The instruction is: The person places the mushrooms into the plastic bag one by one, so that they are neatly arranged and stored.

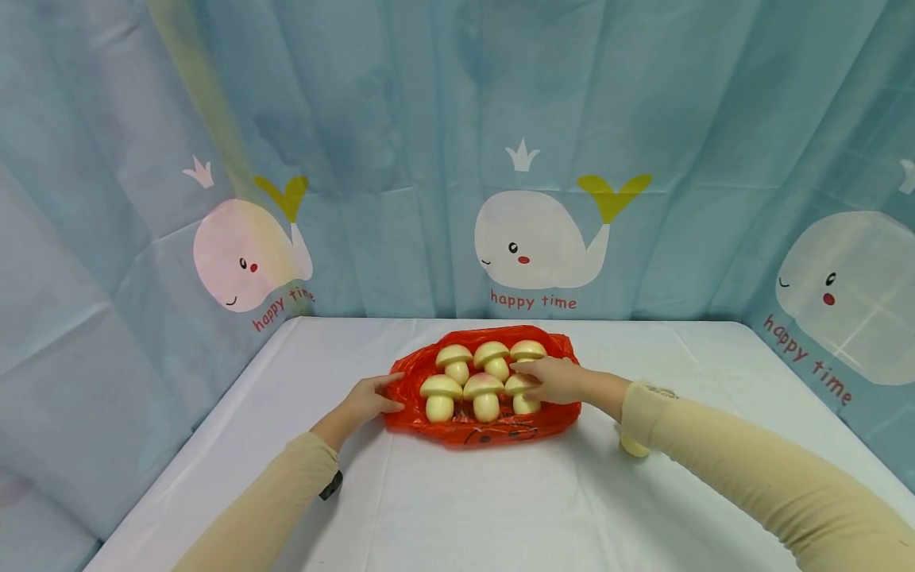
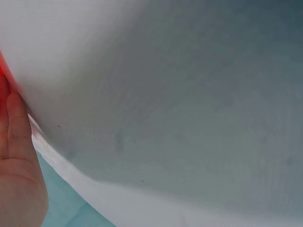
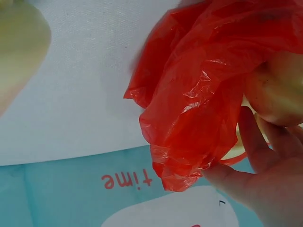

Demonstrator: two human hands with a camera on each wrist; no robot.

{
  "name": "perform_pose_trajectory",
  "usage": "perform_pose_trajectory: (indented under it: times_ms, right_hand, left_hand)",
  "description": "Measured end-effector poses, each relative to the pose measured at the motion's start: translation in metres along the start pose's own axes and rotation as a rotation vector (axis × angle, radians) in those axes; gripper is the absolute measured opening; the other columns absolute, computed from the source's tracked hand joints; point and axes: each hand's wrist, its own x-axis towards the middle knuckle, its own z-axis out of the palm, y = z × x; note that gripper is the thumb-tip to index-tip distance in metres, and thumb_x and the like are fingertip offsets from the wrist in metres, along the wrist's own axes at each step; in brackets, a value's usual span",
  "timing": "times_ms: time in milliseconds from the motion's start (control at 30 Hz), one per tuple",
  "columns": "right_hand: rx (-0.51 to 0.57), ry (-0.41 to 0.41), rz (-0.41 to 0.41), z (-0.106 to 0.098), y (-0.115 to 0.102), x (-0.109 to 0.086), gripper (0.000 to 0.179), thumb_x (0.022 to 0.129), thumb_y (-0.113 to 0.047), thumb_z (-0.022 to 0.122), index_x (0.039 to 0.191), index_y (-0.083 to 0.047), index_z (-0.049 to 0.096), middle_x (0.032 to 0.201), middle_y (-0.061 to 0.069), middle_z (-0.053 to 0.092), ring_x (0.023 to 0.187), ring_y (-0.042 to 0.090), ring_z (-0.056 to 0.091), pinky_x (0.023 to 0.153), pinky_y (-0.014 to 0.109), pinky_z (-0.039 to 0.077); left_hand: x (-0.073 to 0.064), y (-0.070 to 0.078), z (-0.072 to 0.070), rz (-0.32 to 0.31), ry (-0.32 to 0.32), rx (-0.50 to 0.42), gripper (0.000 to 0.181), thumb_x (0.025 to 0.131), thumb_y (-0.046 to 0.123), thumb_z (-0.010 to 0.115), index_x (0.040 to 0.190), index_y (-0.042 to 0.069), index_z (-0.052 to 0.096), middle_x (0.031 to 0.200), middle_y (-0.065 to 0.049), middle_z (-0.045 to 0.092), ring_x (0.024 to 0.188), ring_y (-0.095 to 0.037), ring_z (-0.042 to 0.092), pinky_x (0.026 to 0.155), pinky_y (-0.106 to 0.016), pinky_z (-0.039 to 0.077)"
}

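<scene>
A red plastic bag (image 1: 436, 431) with a black drawn face lies on the table, its top spread wide. Inside it, several cream toy mushrooms (image 1: 483, 397) stand in two rows, caps up. My left hand (image 1: 364, 400) touches the bag's left end with extended fingers; the left wrist view shows only part of that hand (image 2: 20, 156) beside a sliver of red. Over the right end, my right hand (image 1: 557, 380) spreads its fingers across the front right mushroom (image 1: 526, 405). In the right wrist view these fingers (image 3: 255, 142) lie against a mushroom (image 3: 279, 90) and the bag's edge (image 3: 189, 118).
Another cream piece (image 1: 633, 446) sits on the white tablecloth (image 1: 457, 508), partly hidden by the right sleeve (image 1: 743, 461). Blue curtains (image 1: 400, 159) with whale prints stand behind and beside the table. A dark item (image 1: 331, 485) shows at the left wrist.
</scene>
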Motion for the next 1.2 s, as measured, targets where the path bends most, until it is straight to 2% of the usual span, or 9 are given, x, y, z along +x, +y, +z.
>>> perform_pose_trajectory:
  times_ms: [133,233,533,667,833,933,1033,1200]
  right_hand:
    - [0.006,0.016,-0.013,-0.004,0.000,-0.004,0.059,0.092,-0.021,0.068,0.144,-0.005,0.046,0.133,0.014,0.057,0.119,0.030,0.053,0.102,0.056,0.037]
    - [0.036,0.040,-0.027,-0.009,0.002,-0.009,0.060,0.091,-0.021,0.069,0.144,-0.004,0.047,0.132,0.015,0.058,0.113,0.030,0.055,0.096,0.047,0.045]
    - [0.115,0.105,-0.048,-0.024,0.018,-0.029,0.053,0.090,-0.013,0.068,0.139,0.001,0.050,0.136,0.020,0.054,0.124,0.039,0.048,0.099,0.052,0.042]
    - [0.164,0.139,-0.047,-0.029,0.029,-0.040,0.051,0.091,-0.011,0.067,0.137,0.003,0.051,0.134,0.024,0.053,0.121,0.042,0.048,0.096,0.053,0.045]
    - [0.214,0.190,-0.040,-0.032,0.045,-0.057,0.048,0.091,-0.013,0.067,0.135,0.002,0.053,0.129,0.022,0.057,0.115,0.041,0.051,0.088,0.052,0.050]
    - [0.221,0.224,-0.063,-0.032,0.053,-0.065,0.047,0.091,-0.012,0.067,0.133,0.003,0.054,0.128,0.023,0.057,0.112,0.042,0.053,0.087,0.052,0.050]
    - [0.223,0.249,-0.076,-0.031,0.061,-0.071,0.047,0.090,-0.014,0.068,0.132,0.004,0.054,0.127,0.023,0.058,0.111,0.041,0.054,0.088,0.055,0.049]
    - [0.231,0.272,-0.059,-0.029,0.071,-0.084,0.047,0.090,-0.017,0.068,0.131,0.003,0.055,0.127,0.022,0.058,0.111,0.040,0.055,0.090,0.056,0.046]
  left_hand:
    - [0.000,0.001,0.001,-0.003,-0.002,-0.001,0.062,0.085,-0.005,0.068,0.143,-0.001,0.045,0.148,-0.029,0.035,0.134,-0.041,0.033,0.103,-0.046,0.040]
    - [0.000,0.001,0.001,-0.010,-0.002,-0.009,0.062,0.085,-0.005,0.067,0.143,0.000,0.045,0.148,-0.028,0.036,0.134,-0.041,0.034,0.103,-0.046,0.040]
    - [-0.001,0.000,-0.001,-0.002,0.003,0.000,0.062,0.084,-0.006,0.068,0.142,-0.002,0.045,0.147,-0.030,0.035,0.133,-0.042,0.034,0.103,-0.046,0.040]
    - [-0.001,0.000,-0.001,-0.005,0.003,-0.004,0.062,0.084,-0.006,0.068,0.142,-0.002,0.045,0.147,-0.030,0.035,0.131,-0.041,0.037,0.101,-0.045,0.042]
    - [0.000,0.000,-0.001,-0.008,-0.005,0.003,0.061,0.086,-0.003,0.068,0.143,0.000,0.045,0.147,-0.029,0.035,0.130,-0.040,0.037,0.099,-0.043,0.044]
    - [0.001,-0.001,-0.002,-0.004,-0.007,-0.007,0.061,0.086,-0.004,0.068,0.143,-0.001,0.045,0.148,-0.029,0.034,0.131,-0.040,0.036,0.099,-0.043,0.044]
    - [0.002,-0.002,-0.002,-0.002,-0.007,-0.009,0.061,0.086,-0.005,0.067,0.143,-0.001,0.045,0.148,-0.030,0.034,0.129,-0.038,0.039,0.095,-0.038,0.047]
    - [0.003,-0.002,0.000,-0.026,0.006,-0.023,0.060,0.086,-0.005,0.067,0.142,0.000,0.046,0.146,-0.029,0.037,0.117,-0.034,0.045,0.078,-0.028,0.050]
